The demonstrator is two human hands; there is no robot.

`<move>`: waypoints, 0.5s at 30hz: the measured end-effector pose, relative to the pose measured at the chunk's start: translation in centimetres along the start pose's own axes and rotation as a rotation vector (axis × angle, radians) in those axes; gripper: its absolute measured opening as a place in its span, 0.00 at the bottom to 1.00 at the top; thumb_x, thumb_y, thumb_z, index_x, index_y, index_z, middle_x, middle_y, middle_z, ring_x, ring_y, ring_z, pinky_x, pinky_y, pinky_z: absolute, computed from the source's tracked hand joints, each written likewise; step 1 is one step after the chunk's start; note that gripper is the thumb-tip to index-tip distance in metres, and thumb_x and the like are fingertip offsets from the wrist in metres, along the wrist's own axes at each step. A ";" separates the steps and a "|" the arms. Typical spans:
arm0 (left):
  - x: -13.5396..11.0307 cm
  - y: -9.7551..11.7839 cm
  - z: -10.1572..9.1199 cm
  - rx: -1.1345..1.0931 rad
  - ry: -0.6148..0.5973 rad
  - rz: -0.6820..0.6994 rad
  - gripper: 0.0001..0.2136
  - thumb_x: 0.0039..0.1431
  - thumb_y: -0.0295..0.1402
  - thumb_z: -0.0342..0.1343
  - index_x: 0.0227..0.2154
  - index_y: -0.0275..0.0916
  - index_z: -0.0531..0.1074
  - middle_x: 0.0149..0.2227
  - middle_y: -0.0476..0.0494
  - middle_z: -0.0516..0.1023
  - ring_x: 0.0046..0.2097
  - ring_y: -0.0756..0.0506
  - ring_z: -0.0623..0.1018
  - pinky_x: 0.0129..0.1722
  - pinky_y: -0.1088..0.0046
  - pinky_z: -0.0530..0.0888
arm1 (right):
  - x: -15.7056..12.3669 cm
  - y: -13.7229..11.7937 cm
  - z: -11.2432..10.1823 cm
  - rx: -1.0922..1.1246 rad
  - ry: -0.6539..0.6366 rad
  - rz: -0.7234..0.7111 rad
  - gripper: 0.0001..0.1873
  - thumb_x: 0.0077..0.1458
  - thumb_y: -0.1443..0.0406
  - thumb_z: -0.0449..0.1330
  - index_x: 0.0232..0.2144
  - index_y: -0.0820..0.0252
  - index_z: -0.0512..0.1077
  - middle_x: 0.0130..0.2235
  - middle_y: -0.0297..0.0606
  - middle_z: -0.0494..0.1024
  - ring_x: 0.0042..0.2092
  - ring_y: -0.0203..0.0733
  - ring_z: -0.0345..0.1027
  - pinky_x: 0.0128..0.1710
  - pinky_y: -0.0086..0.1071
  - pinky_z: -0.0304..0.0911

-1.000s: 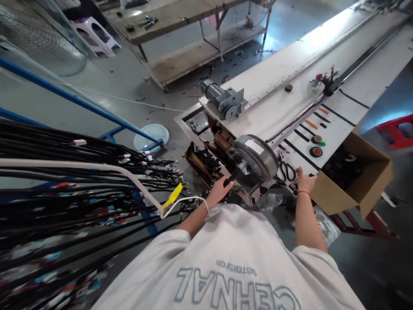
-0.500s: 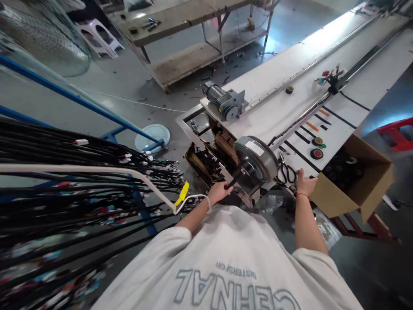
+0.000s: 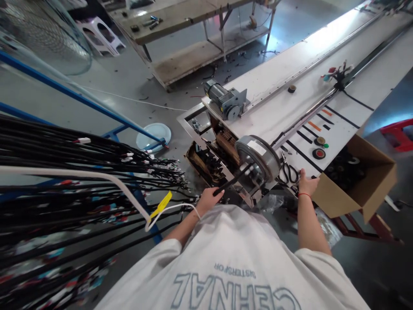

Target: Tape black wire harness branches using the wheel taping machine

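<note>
In the head view my left hand is closed around a black wire harness, which passes through the round grey taping wheel at the table's near end. A white cord with a yellow tag reaches my left wrist. My right hand grips the front edge of the long white table; its fingertips are partly hidden. Black-handled scissors lie just left of it. Farther along, the harness ends in a bunch of coloured connectors.
Many black harnesses hang on a blue rack at left. A motor sits on the table's corner. An open cardboard box stands right of my right hand. Tape rolls and a red stool are nearby.
My left hand has drawn back left, away from the wheel, and a longer stretch of black harness shows between them. The yellow tag swung left. My right hand stays at the table edge.
</note>
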State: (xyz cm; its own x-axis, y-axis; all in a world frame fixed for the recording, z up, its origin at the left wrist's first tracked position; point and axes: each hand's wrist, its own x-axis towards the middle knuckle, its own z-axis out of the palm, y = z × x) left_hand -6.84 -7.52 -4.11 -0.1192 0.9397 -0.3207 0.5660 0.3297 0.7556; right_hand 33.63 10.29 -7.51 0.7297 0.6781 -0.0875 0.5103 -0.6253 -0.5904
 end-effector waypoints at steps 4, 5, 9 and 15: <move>0.9 1.9 1.4 -0.060 0.059 -0.007 0.18 0.58 0.42 0.50 0.22 0.34 0.73 0.19 0.50 0.70 0.25 0.50 0.67 0.26 0.77 0.60 | 0.0 0.1 0.1 0.009 0.018 -0.018 0.44 0.47 0.45 0.63 0.54 0.73 0.60 0.54 0.67 0.67 0.57 0.67 0.61 0.57 0.53 0.56; 1.2 2.2 1.7 -0.054 0.064 -0.001 0.18 0.58 0.42 0.50 0.21 0.34 0.73 0.19 0.50 0.69 0.25 0.50 0.67 0.26 0.76 0.60 | 0.0 0.2 0.1 0.013 0.019 -0.022 0.44 0.47 0.45 0.63 0.54 0.73 0.60 0.54 0.68 0.67 0.57 0.67 0.61 0.57 0.52 0.56; 3.0 3.6 2.3 -0.035 0.069 0.030 0.15 0.57 0.37 0.52 0.22 0.34 0.75 0.20 0.48 0.72 0.26 0.48 0.70 0.27 0.76 0.61 | 0.0 0.4 0.3 0.029 0.024 -0.026 0.45 0.46 0.44 0.63 0.54 0.73 0.60 0.53 0.67 0.67 0.56 0.67 0.62 0.56 0.53 0.56; 5.7 5.7 3.0 0.023 0.045 0.067 0.15 0.58 0.36 0.52 0.19 0.35 0.72 0.19 0.49 0.70 0.25 0.48 0.71 0.28 0.75 0.61 | 0.1 0.6 0.4 0.038 0.019 -0.028 0.45 0.46 0.44 0.62 0.56 0.72 0.59 0.55 0.66 0.66 0.57 0.65 0.61 0.57 0.51 0.56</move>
State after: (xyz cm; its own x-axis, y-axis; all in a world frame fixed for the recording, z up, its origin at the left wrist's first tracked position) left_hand -1.88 -0.61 -3.34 -0.1172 0.9628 -0.2436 0.5923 0.2647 0.7610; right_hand 33.84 10.20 -8.20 0.7244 0.6872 -0.0554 0.5130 -0.5910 -0.6225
